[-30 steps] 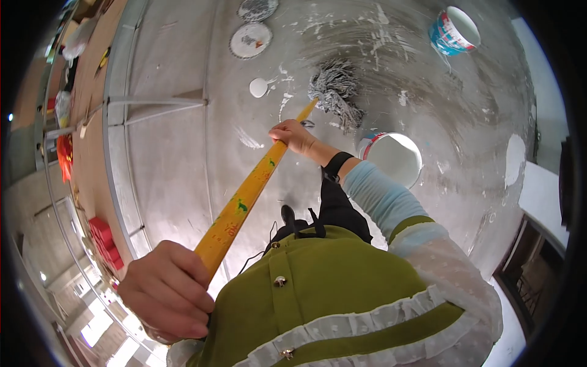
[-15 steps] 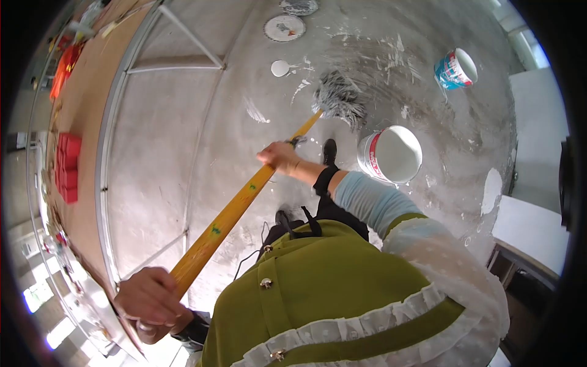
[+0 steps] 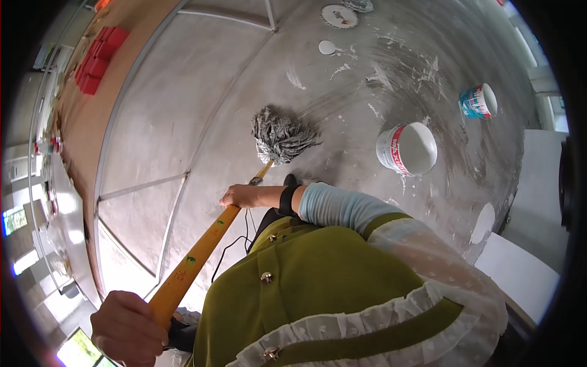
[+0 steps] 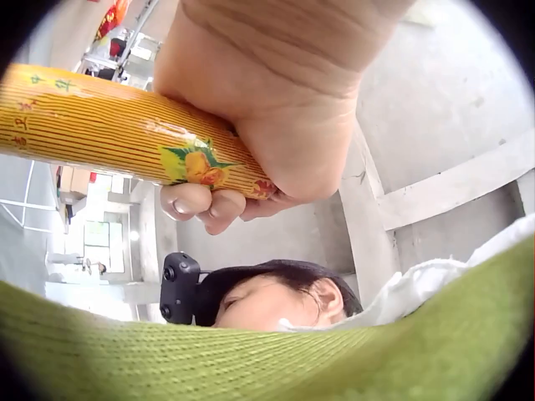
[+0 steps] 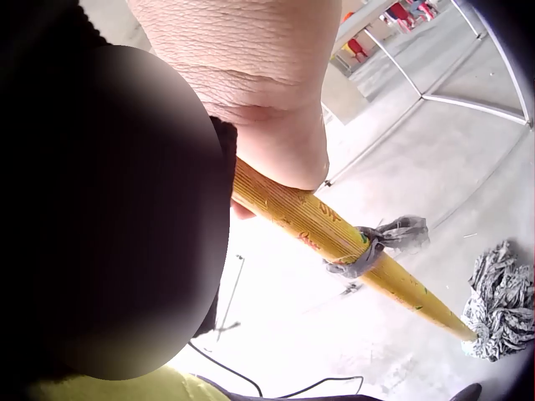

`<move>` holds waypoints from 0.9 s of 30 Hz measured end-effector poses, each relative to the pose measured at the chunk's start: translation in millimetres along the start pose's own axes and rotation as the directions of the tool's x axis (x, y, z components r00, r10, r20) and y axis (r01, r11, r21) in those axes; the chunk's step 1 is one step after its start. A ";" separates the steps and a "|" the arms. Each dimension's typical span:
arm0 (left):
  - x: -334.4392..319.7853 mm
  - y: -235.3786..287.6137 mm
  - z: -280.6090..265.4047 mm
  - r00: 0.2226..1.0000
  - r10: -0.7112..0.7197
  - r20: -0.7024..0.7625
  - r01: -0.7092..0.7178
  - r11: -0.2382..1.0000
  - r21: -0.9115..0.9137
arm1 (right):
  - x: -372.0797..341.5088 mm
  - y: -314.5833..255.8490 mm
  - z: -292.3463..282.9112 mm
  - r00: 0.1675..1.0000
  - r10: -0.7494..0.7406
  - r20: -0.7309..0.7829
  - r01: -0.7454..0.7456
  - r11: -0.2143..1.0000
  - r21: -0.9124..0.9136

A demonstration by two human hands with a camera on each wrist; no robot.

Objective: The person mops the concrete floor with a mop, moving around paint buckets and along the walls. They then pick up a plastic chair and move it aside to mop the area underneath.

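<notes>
A yellow mop handle (image 3: 191, 259) slants across the head view, its grey string head (image 3: 281, 134) spread on the concrete floor. My left hand (image 3: 127, 330) grips the handle's upper end by the apron; the left wrist view shows the fingers (image 4: 219, 207) curled beneath the patterned handle (image 4: 100, 125). Farther down, my right hand (image 3: 239, 196) holds the handle below a grey cloth tie. In the right wrist view that tie (image 5: 361, 257) wraps the handle (image 5: 418, 302), with the mop head (image 5: 501, 305) at the right edge; the right hand (image 5: 259, 100) is partly covered by a dark shape.
A white bucket (image 3: 391, 149) stands right of the mop head, a blue one (image 3: 473, 103) farther right. Round lids (image 3: 340, 16) and a white patch (image 3: 327, 47) lie at the top. A metal frame (image 3: 144, 185) and red boxes (image 3: 101, 58) are at left, a white panel (image 3: 518, 269) at right.
The mop head has moved left across the floor, away from the white bucket, and its strings now spread right. Both hands, still gripping the handle, have moved left and lower in the head view.
</notes>
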State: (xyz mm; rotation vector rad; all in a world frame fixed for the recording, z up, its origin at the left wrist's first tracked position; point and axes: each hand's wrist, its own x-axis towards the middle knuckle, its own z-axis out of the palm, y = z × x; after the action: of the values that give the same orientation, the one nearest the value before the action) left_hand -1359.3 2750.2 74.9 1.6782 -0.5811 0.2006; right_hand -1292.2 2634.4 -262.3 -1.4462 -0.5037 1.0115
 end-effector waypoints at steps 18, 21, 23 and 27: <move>-81.7 -8.2 98.1 0.942 -0.309 -0.127 0.247 0.900 -0.358 | -217.6 109.1 -11.9 0.937 -0.102 -0.335 -0.136 0.776 -0.616; -85.4 -45.2 124.2 0.904 -0.426 -0.016 0.358 0.779 -0.516 | -261.8 146.5 -17.2 0.899 -0.055 -0.435 -0.205 0.824 -0.528; -88.6 -61.3 142.1 0.869 -0.486 0.096 0.455 0.705 -0.545 | -287.6 158.9 -19.3 0.873 0.100 -0.477 -0.289 0.895 -0.341; -88.0 -76.4 133.8 0.806 -0.526 0.271 0.583 0.626 -0.518 | -281.0 181.4 -21.2 0.769 0.365 -0.525 -0.397 0.916 0.055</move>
State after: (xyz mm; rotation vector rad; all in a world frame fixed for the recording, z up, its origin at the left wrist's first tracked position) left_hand -1423.3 2651.1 -57.7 1.1810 -0.1257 -0.4831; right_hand -1468.7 2366.0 -358.0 -1.8430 0.1798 0.8555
